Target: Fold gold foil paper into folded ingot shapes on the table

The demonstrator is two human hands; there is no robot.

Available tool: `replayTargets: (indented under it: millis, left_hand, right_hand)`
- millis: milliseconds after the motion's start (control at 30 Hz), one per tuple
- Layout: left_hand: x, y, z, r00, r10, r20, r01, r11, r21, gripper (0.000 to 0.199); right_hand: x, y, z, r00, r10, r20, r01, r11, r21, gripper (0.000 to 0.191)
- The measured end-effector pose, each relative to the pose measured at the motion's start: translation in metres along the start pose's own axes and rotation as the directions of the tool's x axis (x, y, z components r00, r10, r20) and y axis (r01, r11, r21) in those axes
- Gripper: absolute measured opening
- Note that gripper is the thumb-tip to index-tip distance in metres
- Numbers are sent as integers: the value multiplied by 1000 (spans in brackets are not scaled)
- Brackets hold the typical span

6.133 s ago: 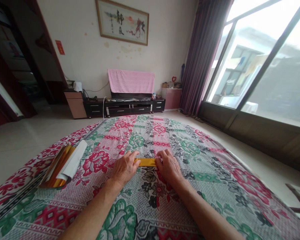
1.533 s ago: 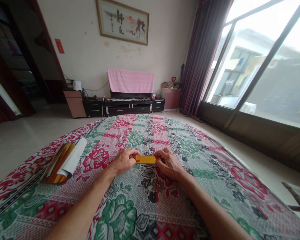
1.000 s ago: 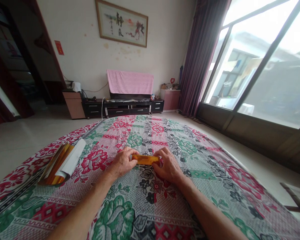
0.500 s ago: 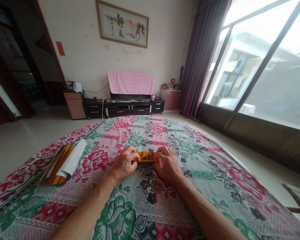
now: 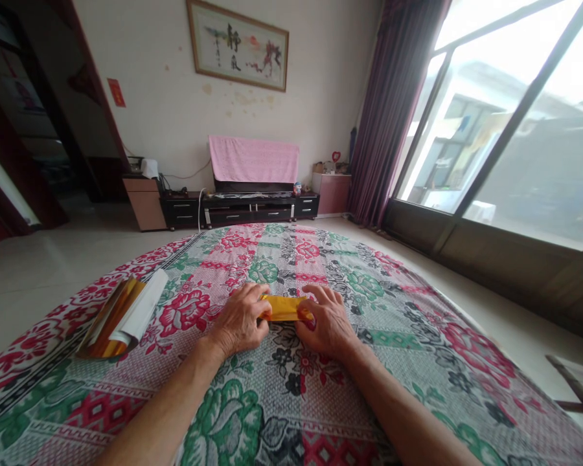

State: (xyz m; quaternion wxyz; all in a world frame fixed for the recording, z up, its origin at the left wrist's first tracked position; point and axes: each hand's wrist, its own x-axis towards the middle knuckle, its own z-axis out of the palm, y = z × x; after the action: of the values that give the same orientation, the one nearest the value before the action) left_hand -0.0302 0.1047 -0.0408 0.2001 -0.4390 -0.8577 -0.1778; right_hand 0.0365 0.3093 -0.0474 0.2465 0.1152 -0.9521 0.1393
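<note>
A narrow strip of shiny gold foil paper (image 5: 285,309) stretches between my two hands, low over the flowered tablecloth (image 5: 226,421). My left hand (image 5: 245,317) grips its left end, thumb and fingers closed on it. At the other end, my right hand (image 5: 326,320) pinches the foil with thumb and forefinger, the other fingers curved over the cloth. Parts of both ends are hidden by the fingers. Whether the strip is folded or rolled underneath, I cannot tell.
Left of my hands lies a loosely curled stack of gold and white sheets (image 5: 121,320) on the round table. Beyond the table stand a black cabinet (image 5: 247,213) and a screen under a pink cloth (image 5: 255,158). A dark frame (image 5: 571,382) stands at the right edge.
The foil strip's visible face has turned from dark, creased amber to a smoother, brighter gold and looks slightly wider. Both hands have shifted their fingers a little while staying at its ends.
</note>
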Motion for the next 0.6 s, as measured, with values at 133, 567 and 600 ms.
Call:
replayTargets:
  millis: [133, 567, 600]
  left_hand:
    - [1, 0, 0, 999, 3, 34, -3, 1000, 9, 11]
    - [0, -3, 1, 999, 8, 34, -8, 1000, 21, 7]
    - [0, -3, 1, 999, 3, 39, -4, 1000, 23, 7]
  right_hand:
    - [-1, -4, -5, 996, -81, -35, 81, 997, -8, 26]
    - [0, -9, 5, 982, -175, 75, 165, 979, 122, 11]
    - [0, -8, 6, 982, -169, 80, 157, 978, 135, 9]
